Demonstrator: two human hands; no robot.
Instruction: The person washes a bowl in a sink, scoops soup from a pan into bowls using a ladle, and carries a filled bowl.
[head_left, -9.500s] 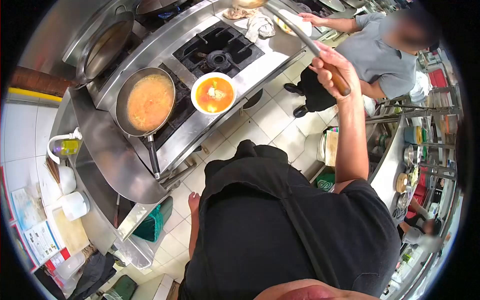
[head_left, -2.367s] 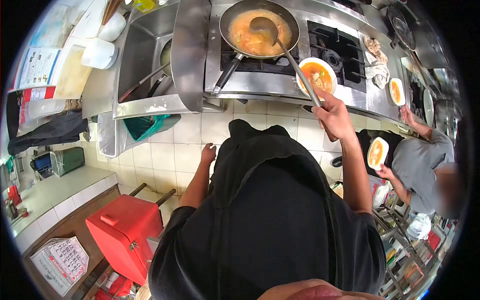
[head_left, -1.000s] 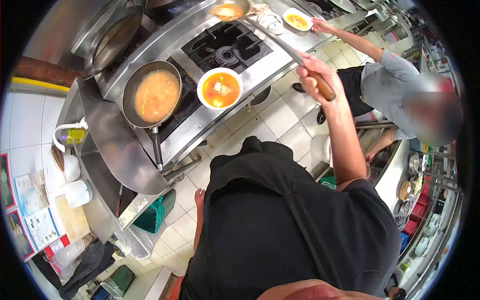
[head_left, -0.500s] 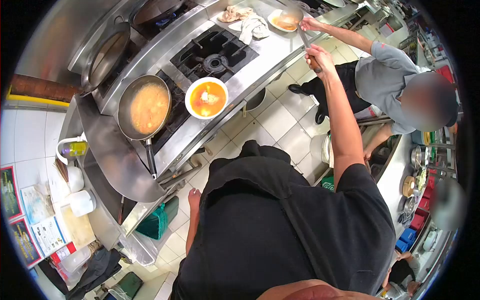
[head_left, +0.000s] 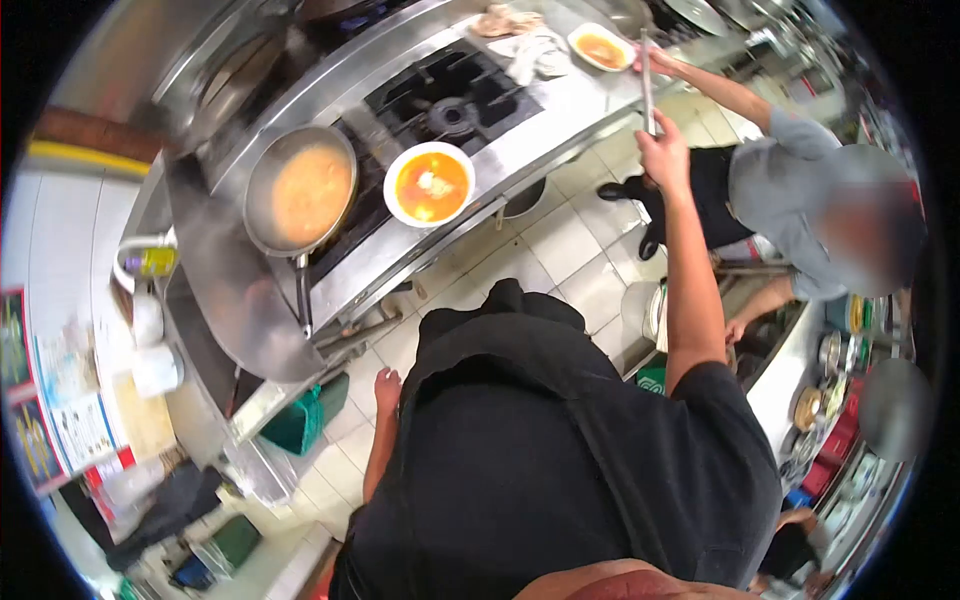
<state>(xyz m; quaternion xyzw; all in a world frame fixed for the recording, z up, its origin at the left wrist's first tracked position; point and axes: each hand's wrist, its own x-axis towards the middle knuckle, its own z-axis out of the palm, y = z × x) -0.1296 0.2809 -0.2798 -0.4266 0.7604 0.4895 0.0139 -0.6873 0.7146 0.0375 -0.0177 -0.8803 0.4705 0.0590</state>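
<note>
1. Right hand (head_left: 665, 152), upper right of frame: closed round handle of ladle (head_left: 647, 90); scoop end unclear.
2. Left hand (head_left: 388, 388), lower centre-left: hanging by torso; can't tell if open or closed.
3. Oval dish (head_left: 574, 40), upper right: orange food inside, on steel desk (head_left: 570, 100), co-worker's hand (head_left: 655, 62) at its edge.
4. White bowl (head_left: 391, 196), upper centre: orange soup, between burner (head_left: 455, 115) and pan.
5. Pan (head_left: 260, 195), upper left: orange liquid, handle toward frame bottom.
6. White cloth (head_left: 540, 58): just left of dish.
</note>
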